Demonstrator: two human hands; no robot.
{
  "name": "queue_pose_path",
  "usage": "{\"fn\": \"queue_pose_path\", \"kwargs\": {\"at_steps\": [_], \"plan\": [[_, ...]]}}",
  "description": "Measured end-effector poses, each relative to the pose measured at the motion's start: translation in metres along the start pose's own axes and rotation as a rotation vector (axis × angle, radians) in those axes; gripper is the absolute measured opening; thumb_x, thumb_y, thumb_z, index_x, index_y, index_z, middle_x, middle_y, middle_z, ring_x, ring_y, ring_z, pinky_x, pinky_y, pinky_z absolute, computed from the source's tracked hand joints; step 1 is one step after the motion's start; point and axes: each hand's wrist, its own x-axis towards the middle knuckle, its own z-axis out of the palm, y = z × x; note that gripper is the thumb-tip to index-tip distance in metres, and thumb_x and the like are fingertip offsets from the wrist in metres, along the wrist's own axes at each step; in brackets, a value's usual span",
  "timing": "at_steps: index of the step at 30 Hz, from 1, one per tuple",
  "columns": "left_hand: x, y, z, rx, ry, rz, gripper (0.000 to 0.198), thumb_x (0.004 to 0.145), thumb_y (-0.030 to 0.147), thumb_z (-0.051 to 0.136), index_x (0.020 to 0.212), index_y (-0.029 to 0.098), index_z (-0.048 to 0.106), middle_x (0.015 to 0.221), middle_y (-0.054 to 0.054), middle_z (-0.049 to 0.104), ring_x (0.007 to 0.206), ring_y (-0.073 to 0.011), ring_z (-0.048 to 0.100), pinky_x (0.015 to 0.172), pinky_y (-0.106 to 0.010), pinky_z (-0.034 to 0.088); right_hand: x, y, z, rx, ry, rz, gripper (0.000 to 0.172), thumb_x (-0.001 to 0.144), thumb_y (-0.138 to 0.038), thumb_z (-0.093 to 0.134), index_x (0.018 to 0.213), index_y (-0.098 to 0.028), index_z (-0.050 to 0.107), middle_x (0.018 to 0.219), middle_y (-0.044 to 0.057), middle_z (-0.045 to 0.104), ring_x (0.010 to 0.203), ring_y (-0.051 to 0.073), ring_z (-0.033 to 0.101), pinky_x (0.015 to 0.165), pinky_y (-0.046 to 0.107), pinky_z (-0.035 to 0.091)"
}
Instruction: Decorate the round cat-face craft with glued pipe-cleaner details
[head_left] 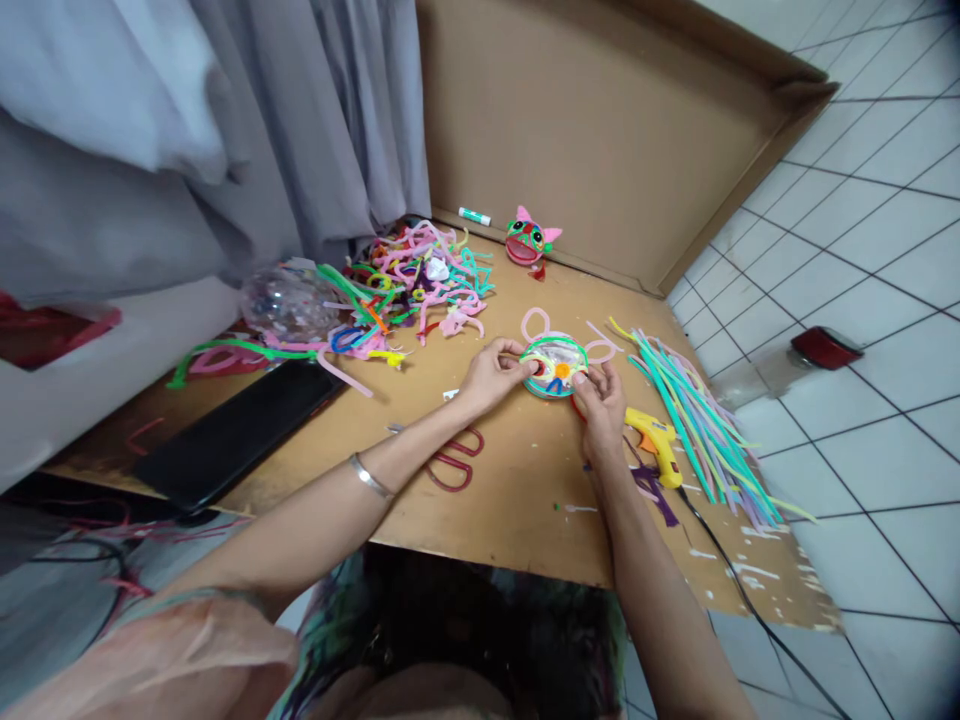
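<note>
A round clear craft piece (556,364) rimmed with green pipe cleaner, with pink loop ears and an orange dot in its middle, lies on the brown cardboard work surface (510,480). My left hand (491,373) pinches its left edge, fingers closed on the rim. At the lower right edge my right hand (600,400) presses on it, fingers curled against the piece. Both hands hold the same piece between them.
A yellow glue gun (655,440) with a black cord lies right of my right hand, beside a bundle of straight pipe cleaners (697,420). Red-handled scissors (452,463) lie near my left wrist. A tangled pipe-cleaner pile (409,285), a finished pink-eared face (529,240), a glue stick (474,216) and a black tablet (240,430) surround them.
</note>
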Motion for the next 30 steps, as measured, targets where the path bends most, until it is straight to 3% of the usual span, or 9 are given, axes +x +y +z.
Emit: {"fn": "queue_pose_path", "kwargs": {"at_steps": [4,8,14,23,30], "plan": [[-0.0007,0.0007,-0.0018,-0.061,-0.05,-0.002,0.036,0.068,0.043,0.074,0.085,0.016,0.059,0.075,-0.002,0.066,0.071,-0.0141,0.06,0.069,-0.027,0.046,-0.0009,-0.0003,0.0013,-0.007,-0.02,-0.008,0.095,0.053,-0.043,0.082,0.135,-0.019,0.043,0.116,0.01,0.062,0.102,0.02,0.062,0.093,0.038,0.051],[-0.0033,0.0039,-0.0031,-0.093,-0.078,0.017,0.033,0.072,0.043,0.07,0.088,0.016,0.06,0.082,-0.003,0.067,0.075,-0.014,0.061,0.075,-0.028,0.046,-0.0016,-0.0015,0.0015,0.0,-0.033,-0.015,0.094,0.055,-0.044,0.082,0.137,-0.019,0.042,0.114,0.009,0.063,0.103,0.02,0.062,0.094,0.038,0.05],[-0.0028,0.004,-0.0018,-0.058,-0.039,-0.019,0.04,0.059,0.03,0.078,0.09,0.016,0.057,0.07,0.002,0.059,0.065,-0.0109,0.055,0.066,-0.024,0.043,-0.0028,-0.0036,0.0001,0.014,-0.046,-0.013,0.092,0.055,-0.042,0.082,0.136,-0.018,0.044,0.111,0.008,0.063,0.099,0.019,0.062,0.092,0.037,0.051],[-0.001,0.0033,-0.0005,-0.029,-0.021,-0.013,0.039,0.058,0.029,0.078,0.088,0.017,0.055,0.068,0.003,0.057,0.062,-0.0098,0.053,0.062,-0.023,0.041,-0.0005,0.0013,-0.0026,0.003,-0.042,0.005,0.105,0.056,-0.042,0.082,0.146,-0.02,0.033,0.118,0.009,0.061,0.102,0.019,0.062,0.095,0.038,0.05],[-0.0007,0.0034,0.0015,-0.007,0.002,-0.025,0.037,0.058,0.027,0.076,0.087,0.017,0.056,0.065,0.004,0.057,0.06,-0.0093,0.051,0.059,-0.022,0.04,-0.001,0.0013,-0.0024,-0.014,-0.074,-0.032,0.104,0.058,-0.041,0.081,0.147,-0.019,0.032,0.116,0.01,0.063,0.1,0.02,0.063,0.094,0.039,0.051]]}}
